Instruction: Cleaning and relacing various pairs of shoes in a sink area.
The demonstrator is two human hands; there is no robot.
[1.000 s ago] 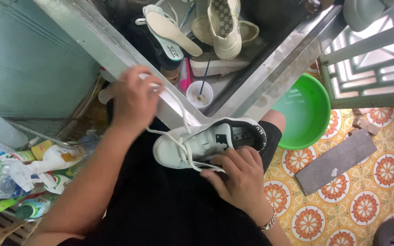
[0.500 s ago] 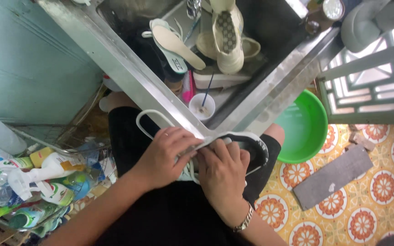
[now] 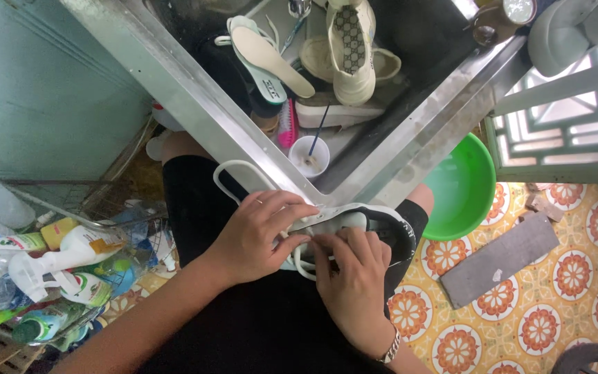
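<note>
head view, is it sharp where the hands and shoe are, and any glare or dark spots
Head view: the left hand, right hand and black-and-white shoe are sharp and evenly lit; bright glare runs along the steel sink rim; the sink's far interior is deep in shadow; the straight rim and window grille splay outward, suggesting wide-angle distortion.

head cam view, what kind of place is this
Probably a home wash area used for cleaning shoes: a metal sink holding shoes and insoles, a green basin on patterned floor tiles, and cleaning bottles alongside.
</note>
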